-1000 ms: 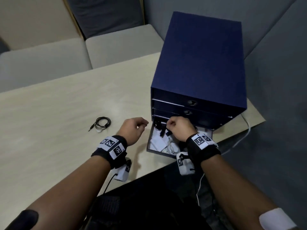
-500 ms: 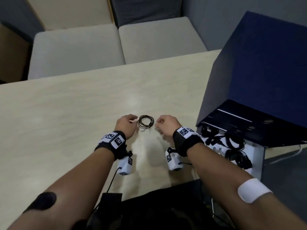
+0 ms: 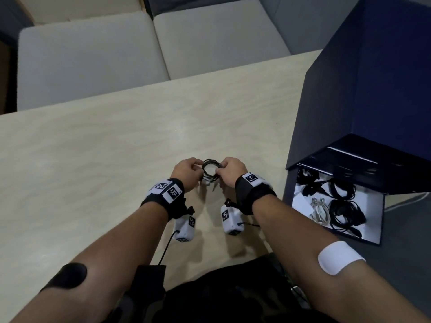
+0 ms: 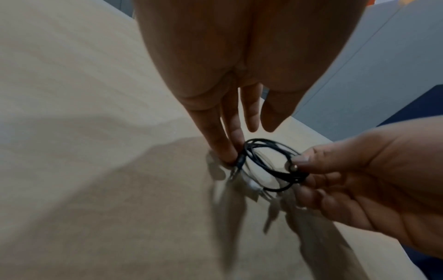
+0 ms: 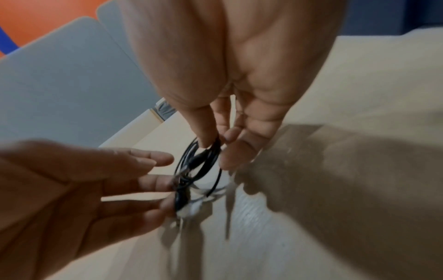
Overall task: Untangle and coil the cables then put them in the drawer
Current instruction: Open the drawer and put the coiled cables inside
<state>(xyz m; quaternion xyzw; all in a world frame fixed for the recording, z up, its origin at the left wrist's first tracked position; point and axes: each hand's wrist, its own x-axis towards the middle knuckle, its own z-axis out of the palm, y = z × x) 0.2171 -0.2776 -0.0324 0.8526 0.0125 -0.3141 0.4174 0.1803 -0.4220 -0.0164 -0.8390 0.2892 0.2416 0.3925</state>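
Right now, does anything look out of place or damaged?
Nothing stands out. Both hands, left and right, pinch the thin black coiled cable above the pale wooden table; other cables lie in the open dark-blue drawer.

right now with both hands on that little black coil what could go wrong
The coil is held only by fingertip pinches from the left hand and right hand, above the table; if either slips, the loops may spring apart. Its plug end dangles loose and could snag. The open drawer already holds several black bundles, so the coil might tangle with them.
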